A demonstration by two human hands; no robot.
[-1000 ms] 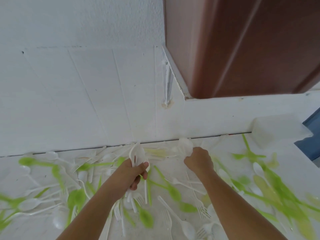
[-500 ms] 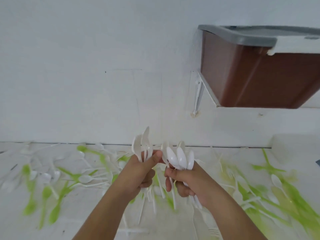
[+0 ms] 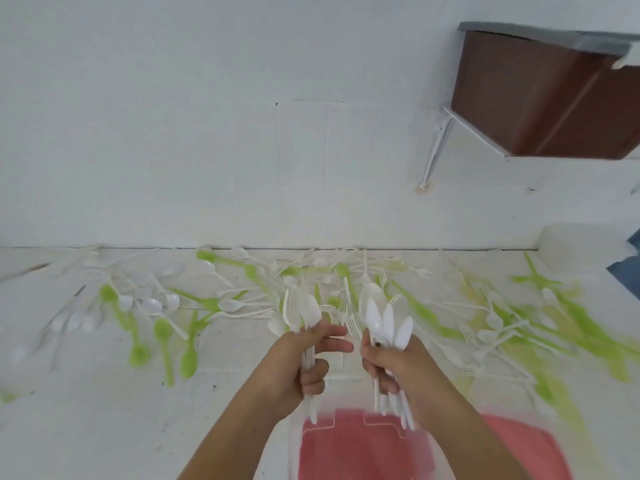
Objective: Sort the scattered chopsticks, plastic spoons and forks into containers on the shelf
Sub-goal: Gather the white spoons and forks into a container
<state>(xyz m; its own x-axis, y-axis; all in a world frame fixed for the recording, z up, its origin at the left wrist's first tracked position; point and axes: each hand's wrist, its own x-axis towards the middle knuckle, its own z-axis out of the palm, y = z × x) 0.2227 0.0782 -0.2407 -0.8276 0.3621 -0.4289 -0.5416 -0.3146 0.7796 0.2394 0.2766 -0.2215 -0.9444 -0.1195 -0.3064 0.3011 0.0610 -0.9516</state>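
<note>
Just above the red box (image 3: 360, 448), the left hand (image 3: 294, 365) grips a bunch of white cutlery (image 3: 299, 311) and the right hand (image 3: 405, 372) a bunch of white spoons (image 3: 386, 323), both by the handles; such light, stiff, slippery plastic probably wants a firm mid-handle squeeze.

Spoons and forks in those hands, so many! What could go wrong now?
The right hand grips a fanned bunch of white spoons; one might slip back into the scattered pile. The left hand holds a bundle that seems to mix forks and spoons, so pieces could land in the wrong container. The brown bin sits high up, so tipping them in may spill some.
</note>
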